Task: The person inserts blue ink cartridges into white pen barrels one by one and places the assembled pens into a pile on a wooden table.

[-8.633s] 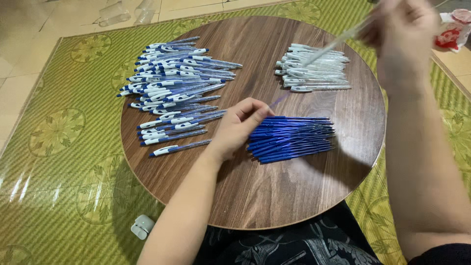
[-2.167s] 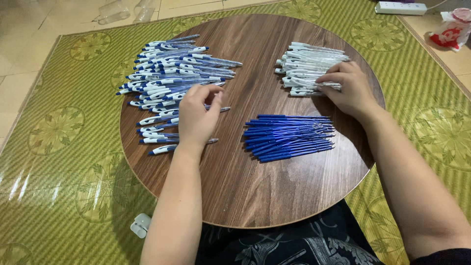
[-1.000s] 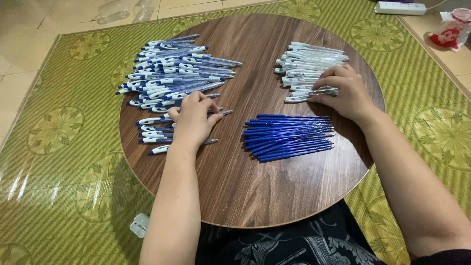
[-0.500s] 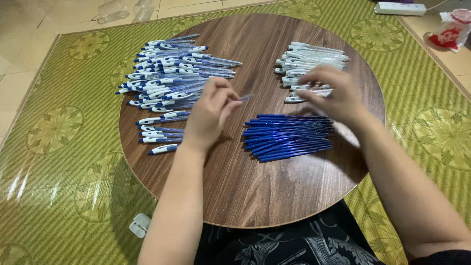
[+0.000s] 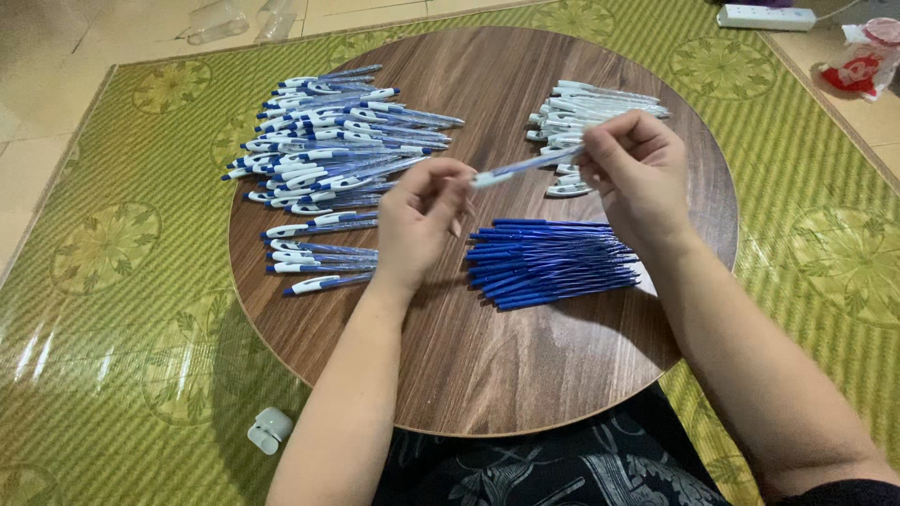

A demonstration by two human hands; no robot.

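I'm holding one pen barrel [image 5: 523,168] above the worktop [image 5: 506,375], centre of frame, both hands on it. My left hand [image 5: 424,223] is pinching its left end with fingers curled shut around it; my right hand [image 5: 637,173] is gripping the right end, fingers closed. The barrel is lying nearly level, tilting slightly up to the right. Just below the hands, a bundle of blue refills [image 5: 553,262] is lying on the round wooden worktop, centre right. A pile of clear barrels [image 5: 586,112] is sitting at upper right, partly behind my right hand. A big spread of blue-and-white pens [image 5: 328,159] is filling the upper left. A green patterned mat [image 5: 112,309] is lying under the worktop, with a small white case [image 5: 269,429] at lower left.
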